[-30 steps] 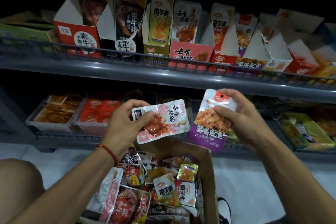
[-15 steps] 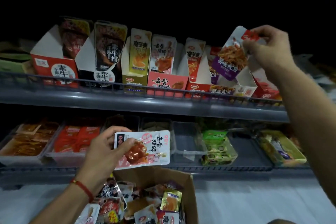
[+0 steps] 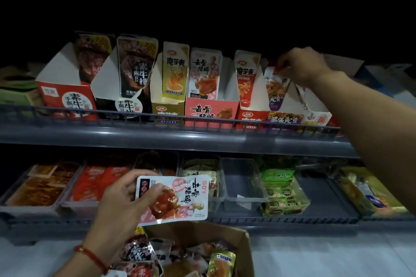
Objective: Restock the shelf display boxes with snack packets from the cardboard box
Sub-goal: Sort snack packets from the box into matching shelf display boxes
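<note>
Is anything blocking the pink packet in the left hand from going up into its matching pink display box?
Nothing visible does. The pink packet is below the pink display box; the box's open top already holds one packet upright.

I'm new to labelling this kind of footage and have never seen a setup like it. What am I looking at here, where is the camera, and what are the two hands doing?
There is no machine: a person wears a wide-angle camera on the head, so the single view looks forward and down over their own arms.

The right hand reaches to the upper grey shelf and pinches the top of a purple-and-white snack packet, which stands in the purple display box at the right of a row of open cardboard display boxes.

The left hand, with a red bracelet at the wrist, holds a pink-and-white packet picturing braised meat lower down. A matching pink display box stands on the upper shelf.

Below the left hand is the open brown cardboard box full of mixed packets. The lower shelf carries clear plastic trays of other snacks.
</note>
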